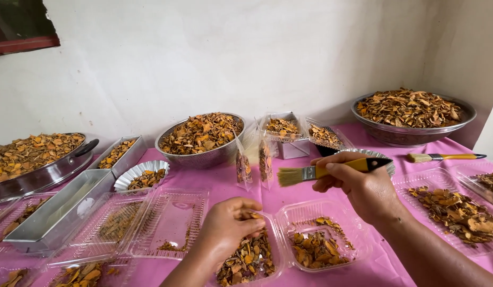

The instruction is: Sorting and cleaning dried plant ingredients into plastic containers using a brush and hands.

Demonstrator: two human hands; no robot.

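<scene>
My right hand (363, 188) grips a paintbrush (331, 170) with a yellow and black handle, its pale bristles pointing left above the table. My left hand (228, 226) pinches a few orange dried slices over the left half of an open clear plastic clamshell box (358, 242). Both halves of that box hold dried orange and brown slices (315, 250). Two small clear pouches (254, 167) filled with slices stand upright just behind the hands.
A pink cloth (220, 178) covers the table. Metal bowls (413, 133), a colander (201, 157), a pan (42, 175), loaf tins (60, 212) and several clear trays (172, 223) hold more slices. A second brush (443, 157) lies at the right. A white wall stands behind.
</scene>
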